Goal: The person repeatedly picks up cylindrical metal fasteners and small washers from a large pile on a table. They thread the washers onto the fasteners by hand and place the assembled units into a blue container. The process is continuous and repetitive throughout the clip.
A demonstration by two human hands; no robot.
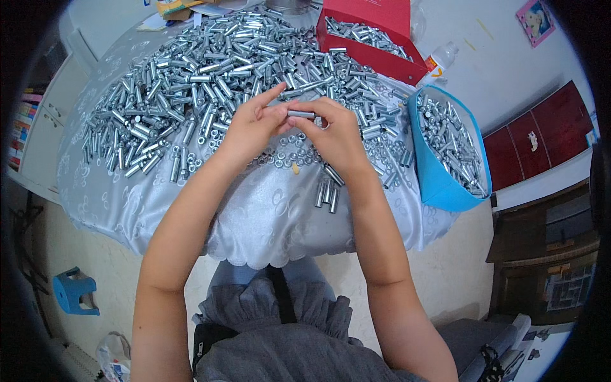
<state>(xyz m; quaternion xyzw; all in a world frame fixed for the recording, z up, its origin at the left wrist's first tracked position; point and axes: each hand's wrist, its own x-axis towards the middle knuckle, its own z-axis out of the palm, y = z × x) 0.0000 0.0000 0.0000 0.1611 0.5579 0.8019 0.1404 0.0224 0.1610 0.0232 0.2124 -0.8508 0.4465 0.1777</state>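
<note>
My right hand [334, 127] pinches a silvery metal sleeve anchor [301, 114] between thumb and fingers, holding it roughly level above the table. At the sleeve's other end, the thumb and bent fingers of my left hand [254, 127] close together, while its index finger points up and away. Whatever small part the left fingertips grip there is hidden. Beyond both hands spreads a large heap of similar metal anchors [216, 70]. Loose nuts [296, 155] lie under and around my hands. Several anchors [327, 194] rest in a small group near the table's front edge.
A shiny silver-grey tablecloth [273, 219] covers the round table. An open red box [375, 54] of anchors stands at the back right, beside a plastic bottle [442, 58]. Right of my hands is a blue fabric bin [449, 197] with more anchors. A blue stool [75, 291] stands on the floor at left.
</note>
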